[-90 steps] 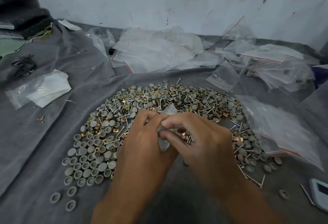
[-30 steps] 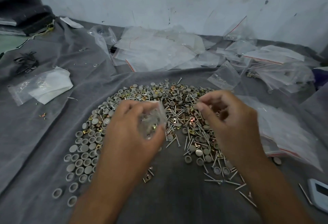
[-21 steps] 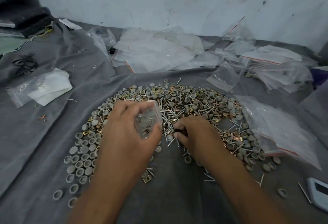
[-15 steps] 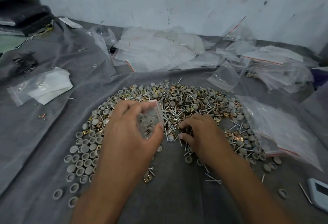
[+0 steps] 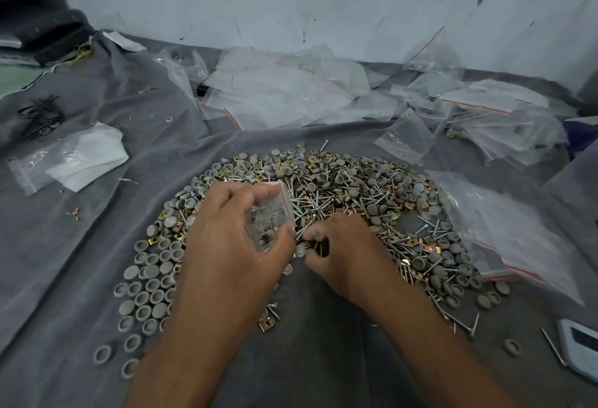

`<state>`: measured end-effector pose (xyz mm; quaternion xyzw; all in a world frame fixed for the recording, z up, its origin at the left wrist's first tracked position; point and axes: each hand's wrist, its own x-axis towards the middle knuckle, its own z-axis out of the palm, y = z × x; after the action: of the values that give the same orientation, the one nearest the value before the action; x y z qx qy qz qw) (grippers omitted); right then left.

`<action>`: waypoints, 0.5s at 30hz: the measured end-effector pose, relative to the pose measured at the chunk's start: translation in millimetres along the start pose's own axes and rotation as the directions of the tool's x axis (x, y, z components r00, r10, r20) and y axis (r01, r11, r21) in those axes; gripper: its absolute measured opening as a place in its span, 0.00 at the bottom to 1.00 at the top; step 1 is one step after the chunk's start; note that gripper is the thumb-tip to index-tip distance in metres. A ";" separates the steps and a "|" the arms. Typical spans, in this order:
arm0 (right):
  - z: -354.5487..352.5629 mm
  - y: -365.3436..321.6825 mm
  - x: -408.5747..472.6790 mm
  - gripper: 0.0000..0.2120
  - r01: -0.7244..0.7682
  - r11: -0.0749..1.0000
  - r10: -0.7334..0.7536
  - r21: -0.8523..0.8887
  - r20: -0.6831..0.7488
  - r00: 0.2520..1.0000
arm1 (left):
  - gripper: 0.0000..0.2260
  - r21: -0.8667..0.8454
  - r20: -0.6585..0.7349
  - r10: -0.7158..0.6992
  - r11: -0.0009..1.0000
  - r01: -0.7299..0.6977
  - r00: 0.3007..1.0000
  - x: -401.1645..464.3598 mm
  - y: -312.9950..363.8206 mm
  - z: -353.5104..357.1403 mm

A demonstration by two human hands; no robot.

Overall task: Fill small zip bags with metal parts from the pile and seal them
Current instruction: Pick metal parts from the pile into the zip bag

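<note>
- The left hand (image 5: 233,245) holds a small zip bag (image 5: 271,218) up above the near side of the pile (image 5: 323,207), fingers curled over its top and thumb under its lower edge; the mouth looks to face right, toward the other hand, though I cannot tell how wide it gapes
- Through the clear plastic a few pale shapes show, so the bag seems partly filled; its strip is not pressed shut
- The right hand (image 5: 346,252) is down on the pile just right of the bag, its fingertips (image 5: 309,234) bunched among the screws and brass clips; they look pinched on something small, but what it is I cannot make out
- The pile itself is still large; grey caps (image 5: 145,278) fan out on the left, screws (image 5: 401,245) and clips thick in the middle and right, all on the grey cloth (image 5: 81,278)
- Along the wall lies a heap of flat clear bags (image 5: 284,93), and a stack with red strips (image 5: 517,229) sits at the right beside the pile; most look empty, though one or two far right may hold parts
- My guess: this bag is mid-fill, with more parts to go in, then the seal; with that much metal left and so many bags waiting, the job as a whole looks far from finished
</note>
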<state>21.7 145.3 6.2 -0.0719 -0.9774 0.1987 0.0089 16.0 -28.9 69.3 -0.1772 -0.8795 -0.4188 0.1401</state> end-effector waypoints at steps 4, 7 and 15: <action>1.4 -2.9 -1.6 0.08 0.013 1.000 -0.013 -0.014 -0.025 1.000 | 0.18 0.002 0.004 0.003 1.000 -0.003 1.000 -0.3 -0.4 0.3; -0.9 2.0 -4.0 0.05 0.051 0.998 -0.050 0.037 -0.010 0.999 | 0.18 -0.004 0.004 0.001 1.000 -0.001 1.000 -0.9 -1.0 -0.2; -45.9 2.2 -16.2 0.04 0.165 0.745 -0.131 0.646 -0.101 0.986 | 0.16 -0.001 0.035 -0.010 1.000 0.010 0.999 -1.2 -1.5 4.5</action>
<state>40.2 162.7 47.8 0.0085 -0.8489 0.5234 0.0732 16.0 -26.5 65.1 -0.1801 -0.8825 -0.4167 0.1226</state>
